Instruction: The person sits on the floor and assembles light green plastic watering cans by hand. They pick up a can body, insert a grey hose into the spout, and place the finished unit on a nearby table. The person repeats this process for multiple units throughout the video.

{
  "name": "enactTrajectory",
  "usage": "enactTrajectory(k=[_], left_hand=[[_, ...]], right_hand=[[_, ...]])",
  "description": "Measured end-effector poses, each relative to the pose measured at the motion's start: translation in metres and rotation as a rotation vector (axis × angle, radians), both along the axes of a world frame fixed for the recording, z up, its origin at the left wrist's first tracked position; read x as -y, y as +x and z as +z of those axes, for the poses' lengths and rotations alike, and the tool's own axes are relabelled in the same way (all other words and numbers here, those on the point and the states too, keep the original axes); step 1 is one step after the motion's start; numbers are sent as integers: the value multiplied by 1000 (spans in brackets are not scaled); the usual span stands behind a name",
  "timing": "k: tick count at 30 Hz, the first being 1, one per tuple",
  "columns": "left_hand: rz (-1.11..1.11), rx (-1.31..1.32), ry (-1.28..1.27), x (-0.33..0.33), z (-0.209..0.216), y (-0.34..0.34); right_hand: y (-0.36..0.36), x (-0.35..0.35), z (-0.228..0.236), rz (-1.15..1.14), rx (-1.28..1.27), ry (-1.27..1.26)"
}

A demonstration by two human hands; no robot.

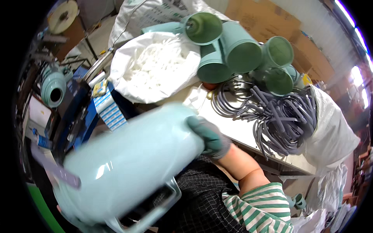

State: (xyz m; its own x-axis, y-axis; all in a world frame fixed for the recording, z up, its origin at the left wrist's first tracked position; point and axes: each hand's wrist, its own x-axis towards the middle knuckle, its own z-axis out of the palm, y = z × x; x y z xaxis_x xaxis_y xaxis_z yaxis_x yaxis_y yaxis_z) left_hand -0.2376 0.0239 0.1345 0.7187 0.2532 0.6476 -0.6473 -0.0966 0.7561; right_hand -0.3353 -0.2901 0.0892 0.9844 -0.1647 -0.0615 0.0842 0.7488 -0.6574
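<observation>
A large pale blue-green jug body (128,155), glossy and blurred by motion, lies tilted across the front of my body. Its long handle (155,209) points down toward my apron. My right hand (210,136), in a green and grey glove, is closed on the upper right end of the jug. At the jug's lower left end a small patch of skin (59,209) shows, perhaps part of my left hand; its fingers are hidden behind the jug. A blurred grey-purple strip (56,167) overlaps the jug's left side.
Beyond the jug, a white sack (155,66) holds many white loops. Several green jug bodies (243,50) are stacked behind a heap of grey tubing (287,120) on the white table (241,134). Another jug (53,91) sits at left by blue machinery. A white bag (330,128) stands right.
</observation>
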Motion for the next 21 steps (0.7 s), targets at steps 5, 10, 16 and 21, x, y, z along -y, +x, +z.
enactTrajectory(k=[5,10,16,21], left_hand=[[-266,-31,324,-53,-35,12],[-380,-321,224,-50,-58,-3],[-458,-374,161,-64,-90,-1],[-446,-433,114,-49,-101,8]], right_hand=[[-71,44,52,-1303,317,-797],[-121,225,61,-2096,-347,-2169],[-228,349,53,-1128,-1667,-1851],[-219,340,16,-1708,-1295,-1940]])
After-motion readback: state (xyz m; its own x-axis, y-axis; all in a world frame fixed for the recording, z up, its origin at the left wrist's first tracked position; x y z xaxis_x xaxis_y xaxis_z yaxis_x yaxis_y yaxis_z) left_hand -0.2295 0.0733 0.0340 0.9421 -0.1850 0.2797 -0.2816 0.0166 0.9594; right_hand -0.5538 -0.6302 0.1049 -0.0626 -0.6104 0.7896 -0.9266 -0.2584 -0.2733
